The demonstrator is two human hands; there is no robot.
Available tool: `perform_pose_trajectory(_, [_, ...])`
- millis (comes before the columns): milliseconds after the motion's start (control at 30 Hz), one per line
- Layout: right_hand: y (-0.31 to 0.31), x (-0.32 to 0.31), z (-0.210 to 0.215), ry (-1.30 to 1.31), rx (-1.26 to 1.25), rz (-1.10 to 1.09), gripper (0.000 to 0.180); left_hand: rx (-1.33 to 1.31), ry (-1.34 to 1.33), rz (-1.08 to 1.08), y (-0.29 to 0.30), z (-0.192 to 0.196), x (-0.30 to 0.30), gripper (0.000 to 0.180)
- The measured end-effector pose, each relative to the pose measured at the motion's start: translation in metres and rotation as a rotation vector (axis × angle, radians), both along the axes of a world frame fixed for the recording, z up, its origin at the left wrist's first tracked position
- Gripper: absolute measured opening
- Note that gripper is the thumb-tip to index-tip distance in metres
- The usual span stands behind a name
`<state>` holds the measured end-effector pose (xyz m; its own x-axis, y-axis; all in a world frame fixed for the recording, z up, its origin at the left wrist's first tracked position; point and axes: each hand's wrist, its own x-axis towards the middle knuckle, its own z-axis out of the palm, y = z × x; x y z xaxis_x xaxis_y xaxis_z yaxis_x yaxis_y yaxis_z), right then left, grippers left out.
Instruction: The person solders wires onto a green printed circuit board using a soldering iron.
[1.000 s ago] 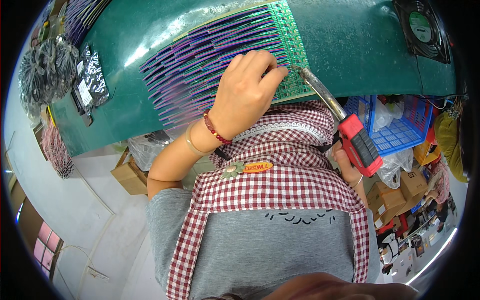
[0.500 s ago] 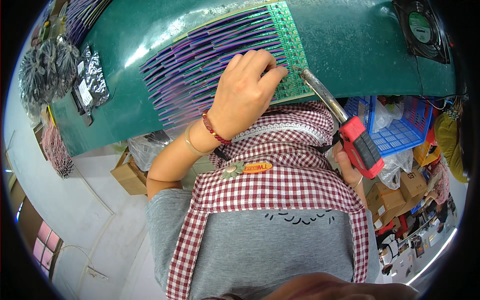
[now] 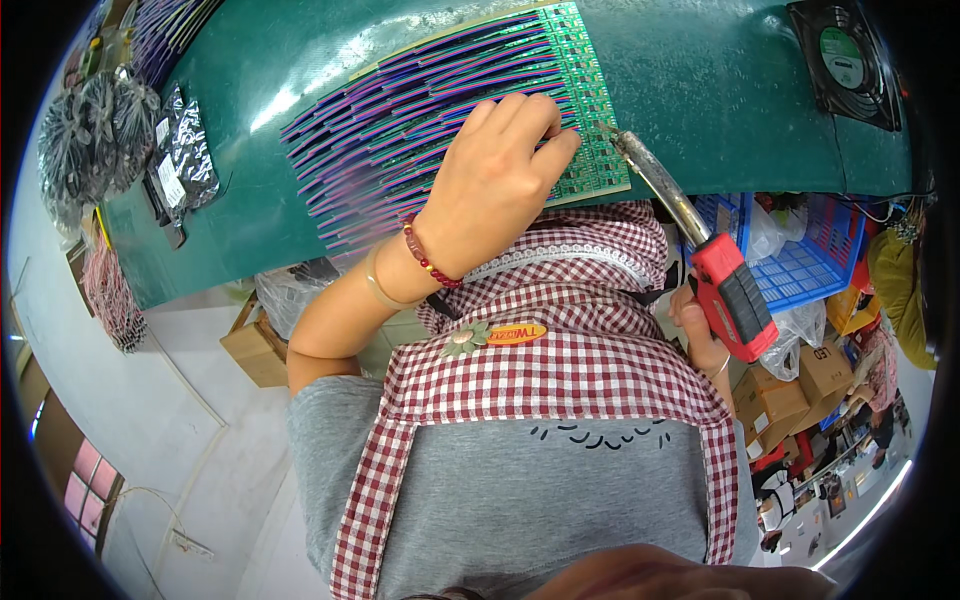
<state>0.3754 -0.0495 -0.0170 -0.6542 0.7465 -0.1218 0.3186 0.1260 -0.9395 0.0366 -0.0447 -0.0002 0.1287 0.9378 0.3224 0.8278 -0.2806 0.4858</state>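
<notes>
The person's left hand [image 3: 495,190] lies flat, fingers together, on the purple wires [image 3: 400,130] to keep them steady on the green circuit strip [image 3: 585,110], while the right hand [image 3: 700,330] grips the red soldering iron [image 3: 735,295], tip at the strip's edge.

I see a dark green desk [image 3: 700,90] with a lighter green board [image 3: 590,150] on it, dotted with small pale pads. Wires [image 3: 400,130] fan across it in purple, blue, green and red stripes. The iron [image 3: 735,295] has a red grip with a black panel and a silvery barrel. My apron [image 3: 540,370] is red-and-white check with an orange badge; the shirt [image 3: 560,490] under it is grey. The bracelet [image 3: 430,255] is of dark red beads. To the right a basket [image 3: 815,265] is blue; the boxes [image 3: 810,375] are brown. The fan [image 3: 845,55] is black with a green centre.
</notes>
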Motion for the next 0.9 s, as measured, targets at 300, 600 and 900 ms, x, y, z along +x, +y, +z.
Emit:
perform_pose_trajectory(300, [0.001, -0.001, -0.001, 0.086, -0.074, -0.059, 0.052, -0.015, 0.030, -0.006, 0.000, 0.002, 0.001, 0.023])
perform_pose_trajectory(600, [0.000, -0.004, -0.001, 0.127, -0.087, -0.095, 0.051, -0.028, 0.055, -0.005, 0.000, 0.004, 0.001, 0.024])
perform_pose_trajectory(900, [0.007, -0.035, 0.019, 0.257, -0.231, -0.263, 0.047, -0.018, 0.109, 0.029, -0.006, 0.003, 0.000, 0.024])
